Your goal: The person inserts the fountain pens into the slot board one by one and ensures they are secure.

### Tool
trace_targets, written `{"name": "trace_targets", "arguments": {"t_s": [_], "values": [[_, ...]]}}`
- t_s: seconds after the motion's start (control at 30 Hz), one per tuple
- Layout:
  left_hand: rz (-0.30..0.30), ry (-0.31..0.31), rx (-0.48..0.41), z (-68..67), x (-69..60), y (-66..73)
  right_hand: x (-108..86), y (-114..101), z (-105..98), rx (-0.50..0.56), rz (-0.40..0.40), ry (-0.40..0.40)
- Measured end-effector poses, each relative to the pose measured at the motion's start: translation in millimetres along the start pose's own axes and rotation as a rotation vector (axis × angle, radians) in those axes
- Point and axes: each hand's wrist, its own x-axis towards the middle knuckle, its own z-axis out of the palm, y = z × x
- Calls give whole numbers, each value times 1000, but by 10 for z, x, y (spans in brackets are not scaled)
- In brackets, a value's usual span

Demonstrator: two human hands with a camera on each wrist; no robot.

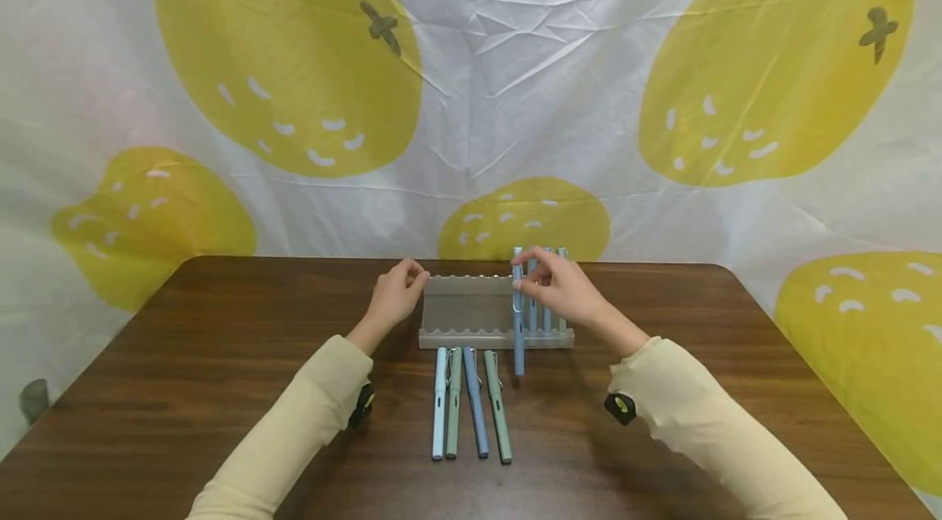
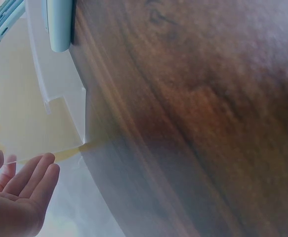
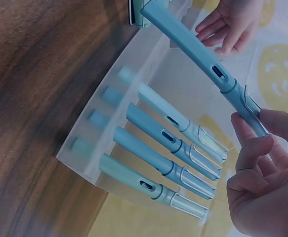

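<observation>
My right hand (image 1: 565,288) pinches a blue fountain pen (image 3: 195,54) by its cap between thumb and fingers. The pen points downward, in front of the clear pen rack (image 1: 471,338). Several capped pens (image 3: 148,157), blue and green, lie side by side in the notches at the rack's right end. At the rack's far left corner, my left hand (image 1: 396,291) pinches the edge between thumb and index finger; its other fingers (image 2: 42,180) are extended. In front of the rack several more pens lie on the table, among them a light blue pen (image 1: 439,405) and a green pen (image 1: 498,407).
The rack stands near the back of a dark wooden table (image 1: 221,389). Behind the table hangs a white cloth (image 1: 471,127) printed with yellow fruit. The loose pens lie between my forearms, close to the rack's front lip.
</observation>
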Motion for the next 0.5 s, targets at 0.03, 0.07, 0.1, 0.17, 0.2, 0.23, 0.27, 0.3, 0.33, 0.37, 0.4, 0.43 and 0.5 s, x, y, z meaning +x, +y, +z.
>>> {"name": "trace_targets", "arguments": {"t_s": [0.03,0.07,0.1,0.17,0.2,0.23,0.27,0.3,0.33,0.37,0.4,0.43,0.5], "values": [[1,2,0,1,1,-2,10,-7,-1,-3,-5,4],[2,4,0,1,1,-3,20,-12,-4,-7,-5,8],[2,4,0,2,2,-4,29,-19,-7,-9,-7,11],[2,5,-1,4,4,-5,51,-28,-14,-16,-9,18],[2,3,-3,5,4,-6,62,-30,-18,-21,-9,22],[2,2,-3,6,5,-6,71,-33,-23,-21,-6,23],[2,2,-4,8,6,-7,83,-35,-28,-23,-6,26],[2,2,-4,9,8,-9,93,-37,-33,-25,-7,29],[2,2,-5,11,9,-12,104,-39,-38,-27,-8,35],[1,2,-5,12,10,-15,114,-40,-42,-26,-10,40],[2,3,-5,14,12,-19,122,-41,-46,-26,-14,46],[2,5,-3,15,13,-21,130,-40,-50,-24,-18,51],[4,6,0,17,12,-24,144,-32,-54,-23,-28,62]]}}
